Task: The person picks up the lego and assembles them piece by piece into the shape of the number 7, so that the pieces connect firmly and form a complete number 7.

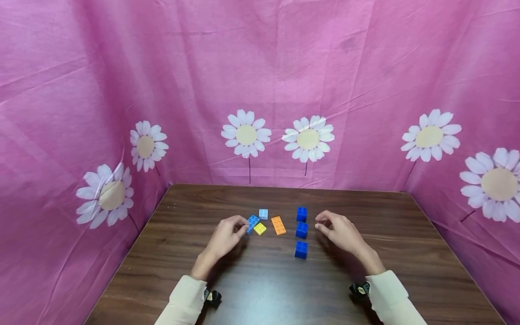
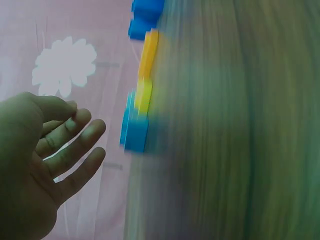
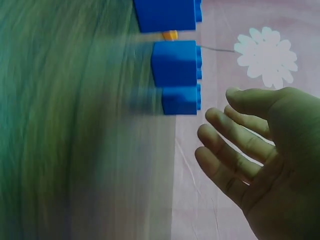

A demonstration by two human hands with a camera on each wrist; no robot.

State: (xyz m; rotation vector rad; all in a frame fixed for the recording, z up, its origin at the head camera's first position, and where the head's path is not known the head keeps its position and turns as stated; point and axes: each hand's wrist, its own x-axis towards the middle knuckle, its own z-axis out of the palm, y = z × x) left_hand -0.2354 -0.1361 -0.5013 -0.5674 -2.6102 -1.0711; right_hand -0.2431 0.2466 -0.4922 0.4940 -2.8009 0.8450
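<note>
My left hand [image 1: 225, 234] hovers just left of the building bricks, its fingers loosely bent with nothing in them; its fingertips overlap the edge of a medium-blue brick [image 1: 253, 221] in the head view. Against that brick lies a flat yellow brick [image 1: 260, 229], and a light-blue brick [image 1: 263, 214] sits behind them. A flat orange brick [image 1: 278, 225] lies in the middle. Three dark-blue bricks stand in a column: a far one [image 1: 302, 213], a middle one [image 1: 301, 229] and a near one [image 1: 301, 249]. Right of this column is my right hand [image 1: 340, 230], empty, with relaxed fingers.
The bricks lie on a dark wooden table [image 1: 260, 289]. A pink curtain [image 1: 276, 67] with printed white daisies hangs behind the table and along both sides. Each wrist wears a small black camera on a strap, below pale sleeves [image 1: 390, 293].
</note>
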